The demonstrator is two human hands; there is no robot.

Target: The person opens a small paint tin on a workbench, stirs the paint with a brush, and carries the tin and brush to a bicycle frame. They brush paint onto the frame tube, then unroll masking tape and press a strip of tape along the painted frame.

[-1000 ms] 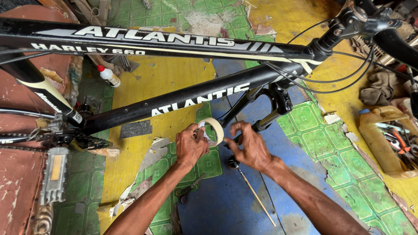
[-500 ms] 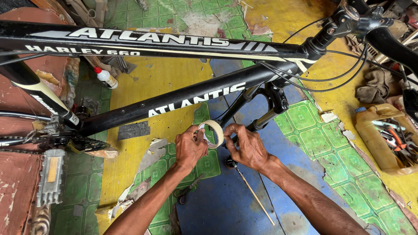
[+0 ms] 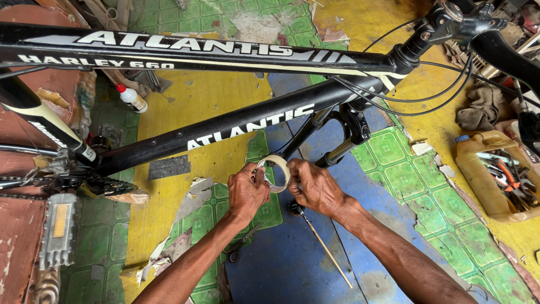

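Below the black bike frame (image 3: 225, 126), just in front of the fork (image 3: 343, 141), I hold a roll of pale tape (image 3: 275, 171) between both hands. My left hand (image 3: 247, 194) pinches its near rim; my right hand (image 3: 315, 188) closes on the far side. It looks light and stiff enough, best gripped by the edges, away from the sticky face.

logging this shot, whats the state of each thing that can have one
tape roll: held upright between both hands
left hand: gripping the roll
right hand: gripping the roll
glue bottle: capped, lying on the floor
yellow jug: cut open, full of tools
pedal: flat, face up
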